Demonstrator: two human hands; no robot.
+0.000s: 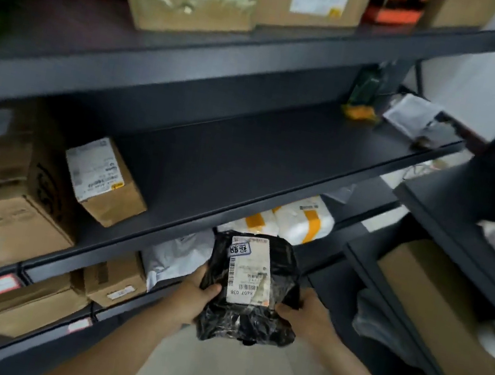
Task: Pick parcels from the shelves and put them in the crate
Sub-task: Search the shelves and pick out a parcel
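Both bare forearms reach forward from the bottom of the view and close in on one black plastic parcel [250,324], held between them in front of the shelving. The left hand [194,297] grips the parcel's left edge, thumb curled over the top face and fingers hidden beneath. The right hand [305,318] grips the opposite edge in the same way, thumb lying on the crinkled wrap and the wrist angled inward. The parcel is tilted up toward the camera, and its white label [249,272] faces up between the two thumbs.

Just beyond the hands, white parcels with orange tape [302,220] lie on a lower shelf. A white poly bag [175,255] lies just above the left hand. Further up and left of the left hand, a small cardboard box [104,181] sits on the dark middle shelf [258,169].
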